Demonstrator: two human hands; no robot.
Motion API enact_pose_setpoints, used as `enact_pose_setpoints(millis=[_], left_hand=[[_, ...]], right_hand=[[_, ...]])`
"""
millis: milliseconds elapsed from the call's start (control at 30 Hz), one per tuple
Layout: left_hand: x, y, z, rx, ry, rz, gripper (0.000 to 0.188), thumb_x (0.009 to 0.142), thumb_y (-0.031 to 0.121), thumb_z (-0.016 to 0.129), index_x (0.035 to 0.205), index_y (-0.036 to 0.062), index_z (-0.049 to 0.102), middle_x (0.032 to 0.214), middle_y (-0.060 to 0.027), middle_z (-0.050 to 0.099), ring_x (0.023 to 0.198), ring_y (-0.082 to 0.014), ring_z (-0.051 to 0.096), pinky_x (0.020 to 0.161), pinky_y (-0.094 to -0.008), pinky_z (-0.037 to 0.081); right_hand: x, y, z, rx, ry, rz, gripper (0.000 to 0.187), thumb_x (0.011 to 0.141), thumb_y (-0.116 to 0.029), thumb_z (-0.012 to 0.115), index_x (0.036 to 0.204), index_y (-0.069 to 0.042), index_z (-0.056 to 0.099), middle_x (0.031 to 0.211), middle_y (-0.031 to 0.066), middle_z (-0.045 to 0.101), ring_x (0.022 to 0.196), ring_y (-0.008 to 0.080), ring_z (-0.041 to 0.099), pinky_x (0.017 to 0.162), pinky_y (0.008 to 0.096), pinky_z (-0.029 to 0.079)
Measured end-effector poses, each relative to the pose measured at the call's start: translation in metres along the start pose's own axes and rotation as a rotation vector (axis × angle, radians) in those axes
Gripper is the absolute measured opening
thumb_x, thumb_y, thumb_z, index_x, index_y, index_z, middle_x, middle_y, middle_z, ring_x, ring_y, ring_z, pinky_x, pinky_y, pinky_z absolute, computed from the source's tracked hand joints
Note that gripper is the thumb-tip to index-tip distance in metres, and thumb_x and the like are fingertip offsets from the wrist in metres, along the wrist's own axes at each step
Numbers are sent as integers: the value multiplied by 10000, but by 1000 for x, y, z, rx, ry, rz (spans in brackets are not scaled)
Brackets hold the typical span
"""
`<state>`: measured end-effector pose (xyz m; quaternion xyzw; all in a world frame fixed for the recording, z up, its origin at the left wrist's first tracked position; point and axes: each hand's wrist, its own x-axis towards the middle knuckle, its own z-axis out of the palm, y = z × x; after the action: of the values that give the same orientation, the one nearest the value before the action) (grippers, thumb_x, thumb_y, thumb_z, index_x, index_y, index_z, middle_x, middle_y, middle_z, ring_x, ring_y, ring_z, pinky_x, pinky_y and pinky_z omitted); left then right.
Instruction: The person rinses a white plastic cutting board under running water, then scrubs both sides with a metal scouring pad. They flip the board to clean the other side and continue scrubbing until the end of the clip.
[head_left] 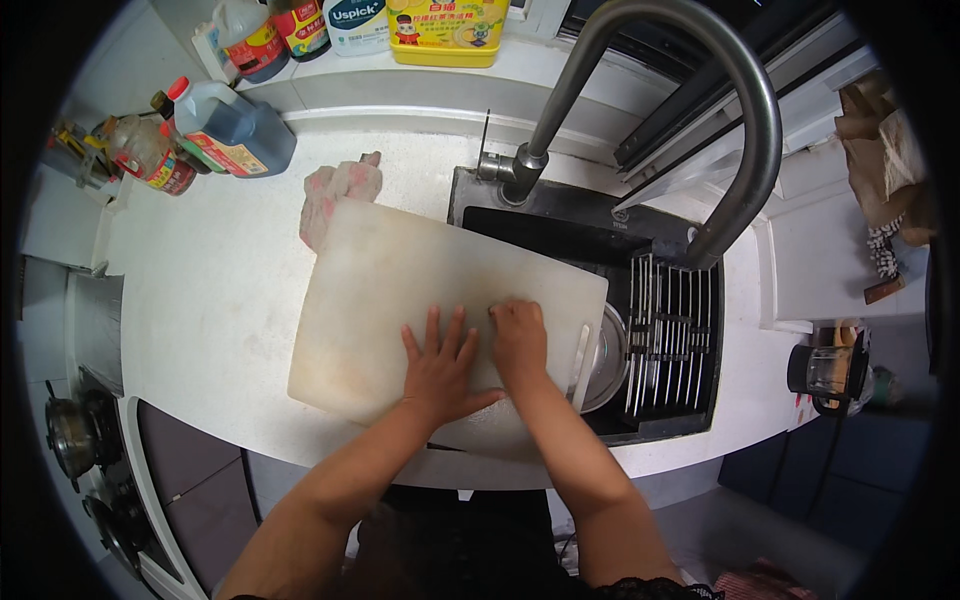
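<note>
A large off-white cutting board (pixel 390 270) lies at a slant, partly on the counter and partly over the black sink (pixel 675 432). My left hand (pixel 438 372) rests flat on it with the fingers spread. Just to the right, my right hand (pixel 521 345) presses on the board with its fingers curled closed. A small dark bit shows at its fingertips, too little to name. The board's slotted handle end (pixel 581 365) points right, over a round metal vessel (pixel 606 368) that it partly covers.
A dark curved faucet (pixel 765 110) arches over the sink. A metal drying rack (pixel 670 335) spans the sink's right side. Behind the board lies a crumpled greyish-pink cloth (pixel 340 192). A blue-labelled jug (pixel 235 130) and several bottles stand back left; a stove pot (pixel 70 438) is far left.
</note>
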<state>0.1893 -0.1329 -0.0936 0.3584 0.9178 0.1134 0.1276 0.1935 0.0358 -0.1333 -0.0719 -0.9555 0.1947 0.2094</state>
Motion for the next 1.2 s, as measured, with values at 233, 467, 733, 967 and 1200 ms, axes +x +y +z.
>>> enact_pose_setpoints(millis=[233, 467, 733, 967, 1200], left_hand=[[0, 0, 6, -30, 98, 48, 1047, 666, 780, 654, 1397, 54, 461, 1611, -186, 169, 1475, -482, 64, 1000, -813, 82], [-2, -3, 2, -24, 71, 18, 1024, 698, 776, 623, 1417, 63, 468, 1616, -179, 156, 1482, -469, 31, 1020, -803, 77], [2, 1, 0, -19, 91, 52, 1032, 685, 780, 633, 1399, 54, 466, 1600, -193, 197, 1476, -477, 58, 991, -813, 96], [-1, -1, 3, -13, 56, 7, 1005, 708, 771, 618, 1417, 72, 481, 1609, -175, 183, 1481, -468, 34, 1031, -794, 76], [1, 1, -1, -9, 61, 19, 999, 695, 768, 631, 1398, 70, 501, 1604, -178, 193, 1481, -469, 41, 1015, -803, 97]], right_hand=[[68, 33, 4, -58, 80, 179, 167, 799, -19, 591, 928, -41, 694, 901, 134, 644, 942, 319, 588, 780, 405, 510], [6, -22, 4, 110, 21, 88, 147, 775, -51, 608, 889, -32, 698, 913, 139, 646, 917, 319, 585, 841, 420, 483], [45, 13, 17, -37, -51, 87, 191, 788, -53, 616, 966, -56, 684, 1014, 125, 617, 1000, 325, 566, 826, 399, 523], [29, -14, 5, 52, -60, 50, 142, 787, -45, 616, 920, -43, 666, 967, 126, 608, 981, 330, 568, 803, 409, 525], [28, -6, 16, 22, -71, 38, 193, 755, -29, 635, 946, -38, 665, 988, 124, 600, 978, 335, 566, 805, 405, 519]])
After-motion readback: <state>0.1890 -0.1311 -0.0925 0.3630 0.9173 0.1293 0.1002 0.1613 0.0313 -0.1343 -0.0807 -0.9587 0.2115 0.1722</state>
